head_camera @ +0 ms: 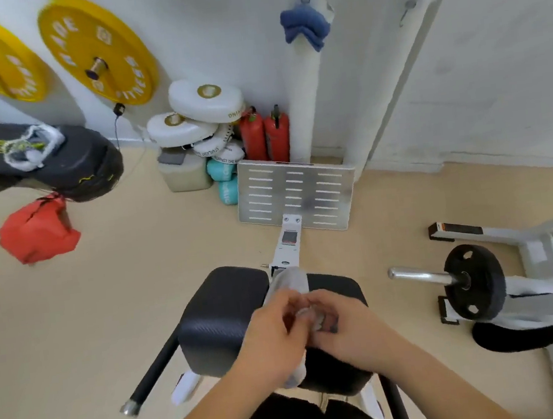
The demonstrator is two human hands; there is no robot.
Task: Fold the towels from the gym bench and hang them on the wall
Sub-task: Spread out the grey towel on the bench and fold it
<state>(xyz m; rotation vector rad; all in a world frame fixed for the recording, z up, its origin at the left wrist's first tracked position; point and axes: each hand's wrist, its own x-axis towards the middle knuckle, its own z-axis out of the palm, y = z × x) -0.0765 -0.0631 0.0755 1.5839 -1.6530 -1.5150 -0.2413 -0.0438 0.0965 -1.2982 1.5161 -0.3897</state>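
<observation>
Counter: I see the black padded counter (218, 316) right below me, split into two pads with a gap down the middle.
Left grip: my left hand (274, 326) lies over the strip, fingers curled in and pinching cloth at the centre. The frame is blurred here, so I cannot tell how many fingers hold it.
Task thing: the grey towel (288, 282) lies on the counter as a narrow band along the gap. One end pokes out beyond my knuckles and the other shows below my left wrist.
Long axis: it runs away from me, near to far, so both grips meet at about its middle and neither is at an end.
Already hung: a blue towel (304, 27) is bunched on a wall hook, straight ahead and high up.
Right grip: my right hand (347, 325) comes in from the other side, fingertips curled and pinching the same fold, touching my left.
Nearer hand: I judge them level. The left covers more of the strip's near half.
Free hook: a bare hook (409, 6) sits on the wall to the right of the blue towel, well apart from my hands.
Next move, my guess: finish the fold across the long axis, then lift up and to the right.
</observation>
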